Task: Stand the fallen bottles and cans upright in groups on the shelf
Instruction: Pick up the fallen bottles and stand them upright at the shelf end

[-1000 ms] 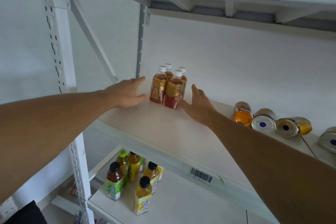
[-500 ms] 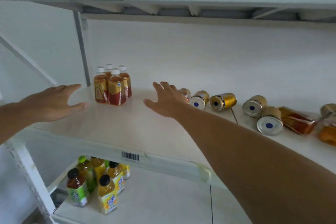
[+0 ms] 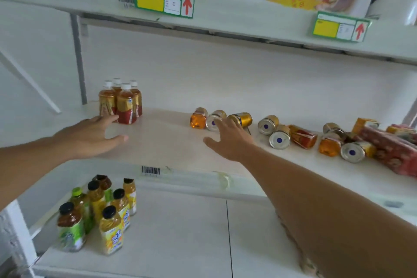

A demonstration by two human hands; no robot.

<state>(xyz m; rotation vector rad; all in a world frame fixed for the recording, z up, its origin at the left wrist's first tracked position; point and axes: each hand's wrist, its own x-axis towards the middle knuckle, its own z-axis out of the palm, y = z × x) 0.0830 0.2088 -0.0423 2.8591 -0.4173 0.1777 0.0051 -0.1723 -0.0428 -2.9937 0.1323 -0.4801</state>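
Hands both open, empty; right hand now nearer fallen cans, left hand lower.

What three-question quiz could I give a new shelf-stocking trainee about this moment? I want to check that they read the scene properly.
1. True or false: the four white-capped tea bottles at the left of the middle shelf stand upright.
2. Which hand reaches toward the fallen cans? A) left hand B) right hand C) neither
3. Fill in: the gold can just beyond the right hand lies on its ____.

Key
1. True; they stand close together.
2. B; the left hand hovers open near the standing bottles, holding nothing.
3. Side, like the silver-ended cans further right.
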